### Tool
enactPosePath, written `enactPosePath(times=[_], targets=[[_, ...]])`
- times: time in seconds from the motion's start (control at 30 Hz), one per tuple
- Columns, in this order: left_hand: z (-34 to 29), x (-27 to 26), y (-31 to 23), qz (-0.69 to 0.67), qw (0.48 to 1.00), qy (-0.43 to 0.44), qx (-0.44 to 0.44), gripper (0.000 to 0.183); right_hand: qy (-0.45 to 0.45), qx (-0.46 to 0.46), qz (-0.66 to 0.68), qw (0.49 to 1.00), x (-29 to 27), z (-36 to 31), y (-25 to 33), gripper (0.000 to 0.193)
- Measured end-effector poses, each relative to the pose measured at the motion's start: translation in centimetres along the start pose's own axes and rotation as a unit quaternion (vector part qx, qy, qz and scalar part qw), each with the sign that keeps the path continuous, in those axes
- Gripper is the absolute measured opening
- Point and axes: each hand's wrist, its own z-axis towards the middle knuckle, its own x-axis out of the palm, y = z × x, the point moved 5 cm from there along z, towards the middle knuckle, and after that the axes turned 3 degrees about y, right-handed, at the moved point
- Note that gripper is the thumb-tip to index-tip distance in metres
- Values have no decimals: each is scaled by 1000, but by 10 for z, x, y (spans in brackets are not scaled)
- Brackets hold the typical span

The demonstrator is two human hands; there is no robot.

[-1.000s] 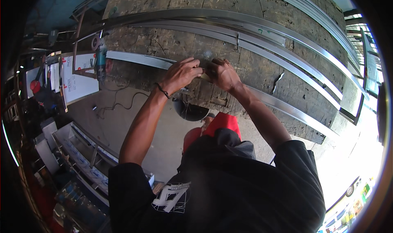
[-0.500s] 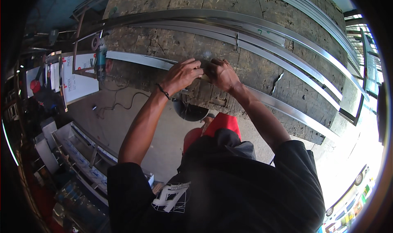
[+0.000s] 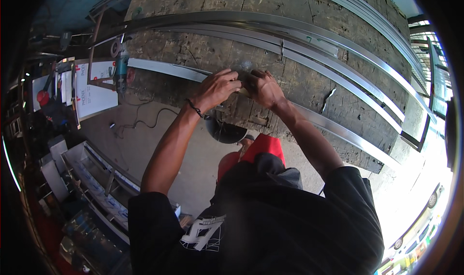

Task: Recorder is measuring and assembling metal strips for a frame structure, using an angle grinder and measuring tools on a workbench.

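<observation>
My left hand (image 3: pixel 218 89) and my right hand (image 3: pixel 263 89) are close together over the nearest long silvery metal bar (image 3: pixel 338 130), which lies along the near side of a worn wooden workbench (image 3: pixel 193 52). Both hands are closed, with bent fingers pressed in toward each other. A small tan edge shows between them; what they pinch is mostly hidden by the fingers. The bar runs out past my left hand to the left and past my right forearm to the right. A dark bracelet circles my left wrist.
Beyond my hands, more long metal bars (image 3: pixel 357 45) lie across the bench. A teal angle grinder (image 3: pixel 121 72) rests at its left end, its cord hanging to the floor. A twisted metal strip (image 3: pixel 328 100) lies right of my hands. Below left stands a metal frame (image 3: pixel 99 185).
Both hands stay at the same spot on the bar with nearly the same grip. The whole view has shifted very slightly.
</observation>
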Motion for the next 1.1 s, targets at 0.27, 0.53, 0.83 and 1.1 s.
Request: enactPosePath(times=[0.27,0.53,0.83,1.1], targets=[[7,-4,-8,1,1000,8,16,8,23,1,-22,999,6,1,-4,27],[4,-8,3,32,999,19,11,7,6,4,7,1000,0,-1,1,26],[9,-20,-1,72,996,47,27,8,-5,0,20,1000,-2,0,1,21],[-25,-49,10,10,991,-112,-73,8,-29,-59,-25,998,-10,11,14,20]])
